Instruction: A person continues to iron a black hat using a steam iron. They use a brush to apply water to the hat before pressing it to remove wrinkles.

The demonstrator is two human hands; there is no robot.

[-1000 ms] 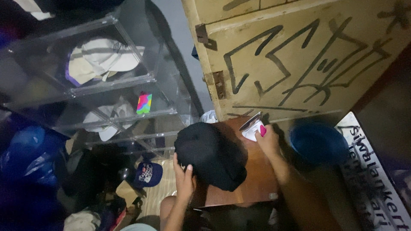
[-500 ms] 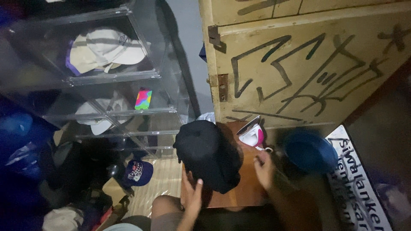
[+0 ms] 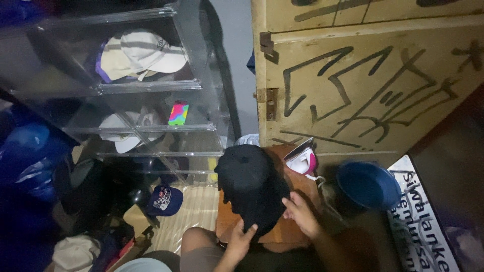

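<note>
While the left hand (image 3: 241, 241) reaches up from the near edge of the small wooden table (image 3: 295, 232) and pinches the lower rim of the black cap (image 3: 252, 186), the right hand (image 3: 301, 214) lies flat, fingers spread, against the cap's right side. Filling the table's middle, the cap sits crown up. At the far right corner stands a pink-and-white iron (image 3: 302, 160); a blue bowl (image 3: 368, 185) sits just off the right edge.
</note>
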